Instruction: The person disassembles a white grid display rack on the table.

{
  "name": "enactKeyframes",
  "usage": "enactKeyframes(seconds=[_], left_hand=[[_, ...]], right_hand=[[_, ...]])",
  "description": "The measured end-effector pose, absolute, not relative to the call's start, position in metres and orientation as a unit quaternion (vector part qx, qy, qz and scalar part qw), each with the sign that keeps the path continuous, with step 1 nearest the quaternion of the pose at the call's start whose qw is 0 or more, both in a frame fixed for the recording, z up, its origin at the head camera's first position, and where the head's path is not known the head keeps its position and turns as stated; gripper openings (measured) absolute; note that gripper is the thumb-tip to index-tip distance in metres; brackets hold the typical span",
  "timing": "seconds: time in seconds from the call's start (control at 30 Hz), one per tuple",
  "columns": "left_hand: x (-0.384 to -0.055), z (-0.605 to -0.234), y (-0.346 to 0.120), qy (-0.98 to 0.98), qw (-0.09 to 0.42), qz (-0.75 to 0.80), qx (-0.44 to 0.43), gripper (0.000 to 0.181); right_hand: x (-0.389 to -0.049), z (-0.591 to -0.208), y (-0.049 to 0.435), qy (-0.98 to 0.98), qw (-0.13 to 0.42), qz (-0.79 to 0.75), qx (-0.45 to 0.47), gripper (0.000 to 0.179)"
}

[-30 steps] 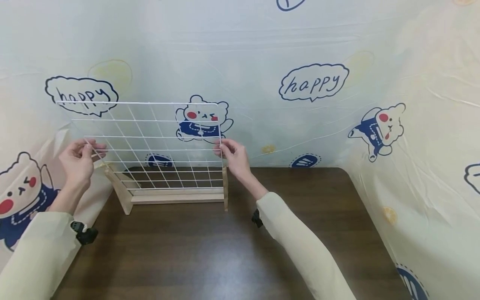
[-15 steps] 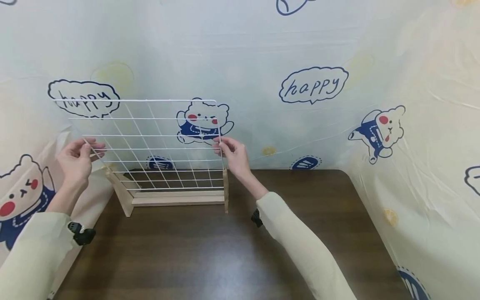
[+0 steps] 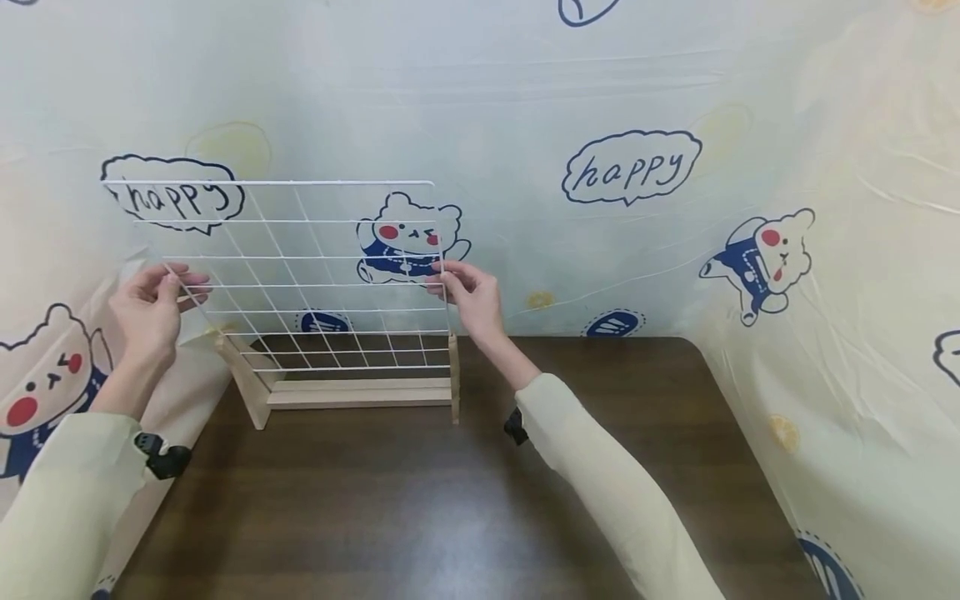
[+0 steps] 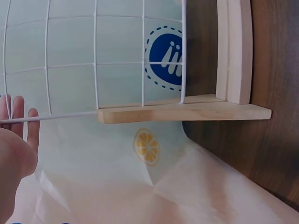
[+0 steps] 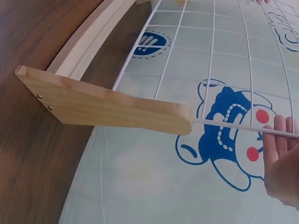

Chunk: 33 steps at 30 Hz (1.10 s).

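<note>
My left hand pinches the left side wire of a white wire grid panel, thumb in front and fingers behind. On the opposite side wire, my right hand grips at about the same height. The panel leans upright between the two side boards of a pale wooden stand, its bottom wire above the crossbar. In the left wrist view, the panel's edge wire passes along the inner face of a side board. The right wrist view shows the other side board with two screws, the wire running behind its rounded end.
The stand is on a dark brown wooden table, near its back left. A pale patterned cloth hangs behind the table and along both sides. A small black device sits at the left wrist.
Over the last half second the grid panel has risen slightly, its bottom wire now higher above the crossbar. Both hands have moved up a little with it. The stand stays in place.
</note>
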<state>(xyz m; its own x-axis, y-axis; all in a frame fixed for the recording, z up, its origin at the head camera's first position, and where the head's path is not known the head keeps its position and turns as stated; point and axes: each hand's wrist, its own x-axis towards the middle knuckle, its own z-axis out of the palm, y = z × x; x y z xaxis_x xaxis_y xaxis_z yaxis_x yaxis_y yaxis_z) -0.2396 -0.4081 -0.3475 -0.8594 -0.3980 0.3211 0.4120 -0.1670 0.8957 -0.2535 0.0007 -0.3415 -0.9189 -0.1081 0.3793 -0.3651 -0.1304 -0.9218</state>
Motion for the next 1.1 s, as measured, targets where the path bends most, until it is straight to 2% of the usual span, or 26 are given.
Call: enactKeyframes(seconds=[0.17,0.5,1.1], left_hand=[[-0.241,-0.346,-0.407,-0.570,0.244,-0.785,-0.012,0.016],[-0.246,-0.346,-0.410,-0.568,0.261,-0.780,0.027,0.015],[-0.244,-0.334,-0.405,-0.549,0.252,-0.797,0.016,0.014]], right_hand=[[-0.249,-0.335,0.002,-0.648,0.072,0.742,0.158,0.021],[-0.249,-0.333,-0.003,-0.647,0.072,0.744,0.154,0.021],[-0.250,-0.328,0.000,-0.636,0.076,0.750,0.164,0.022]])
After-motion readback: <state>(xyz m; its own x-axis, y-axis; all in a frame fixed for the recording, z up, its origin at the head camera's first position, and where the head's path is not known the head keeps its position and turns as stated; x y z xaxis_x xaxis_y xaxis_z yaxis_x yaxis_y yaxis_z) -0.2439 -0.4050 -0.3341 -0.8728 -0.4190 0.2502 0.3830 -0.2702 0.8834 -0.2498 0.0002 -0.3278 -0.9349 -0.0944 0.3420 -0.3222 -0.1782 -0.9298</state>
